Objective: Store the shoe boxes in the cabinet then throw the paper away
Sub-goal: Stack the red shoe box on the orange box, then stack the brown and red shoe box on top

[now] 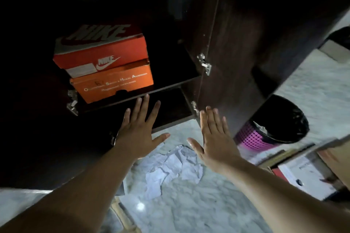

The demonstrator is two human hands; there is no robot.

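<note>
- Here, two shoe boxes sit stacked on a shelf of the dark brown wooden cabinet [191,79], toward the shelf's left end and close to its front edge.
- The upper one is a red cardboard Nike shoe box [103,53] with a grey lid; it rests directly on the orange cardboard shoe box [115,85] with white lettering on its front.
- The left hand [139,130] is spread flat with fingers apart, palm down, holding nothing; its fingertips reach up to the front edge of the shelf just below the orange box.
- The right hand [216,138] is likewise flat and empty, fingers together and thumb out, beside the lower corner of the open cabinet door [233,58].
- The crumpled white paper [172,168] lies on the pale marbled floor [198,204], below and between the two hands, just in front of the cabinet's bottom edge.
- A pink perforated plastic waste bin [253,138] lined with a black bag stands on the floor to the right of the door, near the paper but apart from it.
- A white box [303,178] sits by the frame's right edge.
</note>
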